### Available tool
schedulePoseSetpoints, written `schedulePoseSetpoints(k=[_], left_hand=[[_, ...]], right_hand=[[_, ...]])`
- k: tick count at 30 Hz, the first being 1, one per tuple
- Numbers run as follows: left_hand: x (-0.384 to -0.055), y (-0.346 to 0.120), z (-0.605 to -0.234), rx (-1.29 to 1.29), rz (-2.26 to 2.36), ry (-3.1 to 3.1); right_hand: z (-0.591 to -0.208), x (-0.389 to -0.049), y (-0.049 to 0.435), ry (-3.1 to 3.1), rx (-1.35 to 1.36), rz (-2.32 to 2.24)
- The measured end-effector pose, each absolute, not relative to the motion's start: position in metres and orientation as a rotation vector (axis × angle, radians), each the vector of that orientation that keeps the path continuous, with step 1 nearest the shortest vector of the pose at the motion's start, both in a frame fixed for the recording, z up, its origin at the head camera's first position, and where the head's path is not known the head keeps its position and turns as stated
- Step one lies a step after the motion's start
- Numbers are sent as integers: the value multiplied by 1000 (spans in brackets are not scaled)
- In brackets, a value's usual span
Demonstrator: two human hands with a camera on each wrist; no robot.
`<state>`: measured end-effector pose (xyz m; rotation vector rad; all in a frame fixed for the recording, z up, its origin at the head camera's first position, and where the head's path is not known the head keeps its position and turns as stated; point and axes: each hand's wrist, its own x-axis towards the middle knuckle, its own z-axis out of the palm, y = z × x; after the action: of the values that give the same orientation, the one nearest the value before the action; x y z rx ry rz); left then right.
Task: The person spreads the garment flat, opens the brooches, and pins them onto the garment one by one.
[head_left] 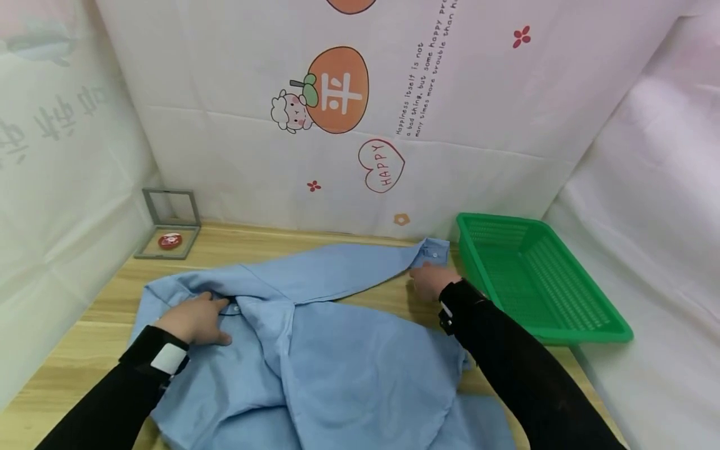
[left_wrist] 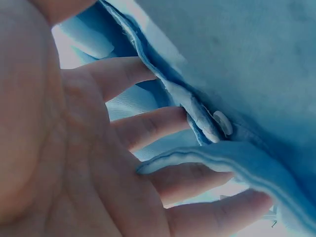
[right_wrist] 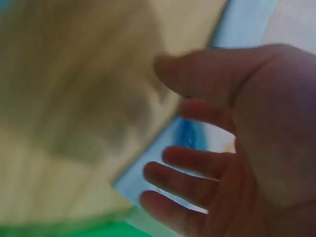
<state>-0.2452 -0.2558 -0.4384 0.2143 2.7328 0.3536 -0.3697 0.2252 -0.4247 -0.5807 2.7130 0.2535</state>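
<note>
A light blue button shirt lies partly folded on the wooden table. One sleeve runs across its top, ending at a buttoned cuff near the back right. At the upper left my left hand rests on the shirt. In the left wrist view its fingers are spread and fairly straight, under the cloth edge beside a white button. My right hand is just below the cuff. Its thumb and fingers stand apart with nothing pinched between them, as the right wrist view shows.
A green plastic basket stands on the right, close to the right forearm. At the back left is an opened grey square frame case with a small red round item. White printed cloth hangs behind and at both sides.
</note>
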Motion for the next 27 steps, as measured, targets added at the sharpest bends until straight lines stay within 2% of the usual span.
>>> schedulePoseSetpoints(k=[5,9,16,21,27], left_hand=[[-246,-253,-433,196,295,2715],[-249,-248,-431,292,197,2844],[-258,-244,-441,521,199,3216],[-260,-242,-451,517,207,3141],[-261,-246,-467,486,285,2990]], right_hand=[[-442,-372,220,2824,-490,230],[-446,-383,224,3018,-456,154],[-450,-405,226,2828,-247,-473],[-447,-410,228,2776,-332,-607],[-436,-409,232,3166,-584,-943]])
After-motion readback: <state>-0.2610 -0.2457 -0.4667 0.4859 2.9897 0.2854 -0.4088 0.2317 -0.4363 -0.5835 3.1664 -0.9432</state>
